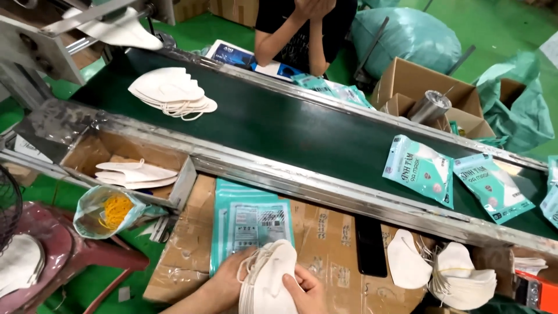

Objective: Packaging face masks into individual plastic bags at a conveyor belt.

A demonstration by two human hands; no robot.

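At the bottom centre, my left hand (224,279) and my right hand (305,291) together grip a stack of folded white face masks (268,273) with white ear loops, held on edge over a cardboard box top (331,238). Just above the stack lies a pile of flat teal plastic pouches (251,218). A dark green conveyor belt (279,128) runs diagonally beyond. On it sit another white mask stack (171,93) at the left and two filled teal pouches (418,168) (491,186) at the right.
More mask stacks (459,279) and a black phone (371,247) lie on the cardboard at right. A cardboard tray (125,160) holds masks at left, beside a bag of yellow bands (110,210). Another person (305,29) leans on the belt's far side. Open boxes (430,93) stand behind.
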